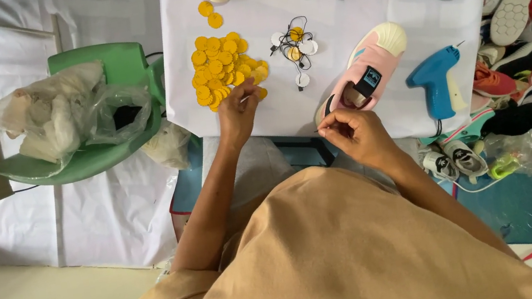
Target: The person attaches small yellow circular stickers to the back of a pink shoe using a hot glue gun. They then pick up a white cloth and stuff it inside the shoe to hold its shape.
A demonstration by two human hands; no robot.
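The right hand (356,132) has its fingertips pressed together, pinching something too thin to identify, just below the heel of a pink shoe (363,73). The left hand (237,110) reaches forward, fingers closing on the lower edge of the yellow disc pile (220,66). Beyond, white tags on black strings (295,47) lie; a blue tagging gun (439,76) rests right.

Heap of flat round yellow tag discs (220,67) on white table cover, loosely overlapping; two strays lie just above it. Pink slip-on child's shoe with cream toe cap (367,71) lies tilted, toe pointing up-right, opening toward table edge.
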